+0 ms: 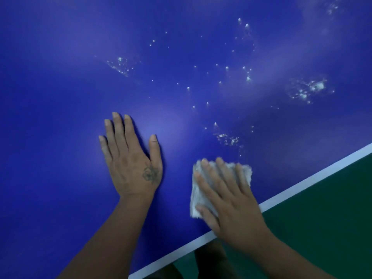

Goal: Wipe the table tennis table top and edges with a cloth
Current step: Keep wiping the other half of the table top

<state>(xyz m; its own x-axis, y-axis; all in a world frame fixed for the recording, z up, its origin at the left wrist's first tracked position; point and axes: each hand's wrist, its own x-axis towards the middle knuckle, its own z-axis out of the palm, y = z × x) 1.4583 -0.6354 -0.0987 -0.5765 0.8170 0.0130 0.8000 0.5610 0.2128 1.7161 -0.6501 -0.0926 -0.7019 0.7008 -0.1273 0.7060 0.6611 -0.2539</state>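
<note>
Status: wiping underway, well short of done by my reading | left hand [130, 158] flat, fingers spread, resting on blue table top [50, 87] | cloth [194, 193] near front edge, pressed flat under right hand [227, 200], fingers straight | white specks [306, 89] scattered beyond and right, unwiped | white edge stripe [314, 176] passing under right wrist, likely yet to do

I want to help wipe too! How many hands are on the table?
2. The left hand lies flat on the blue table top. The right hand presses the white cloth beside the white edge line. None seems hidden.
</note>
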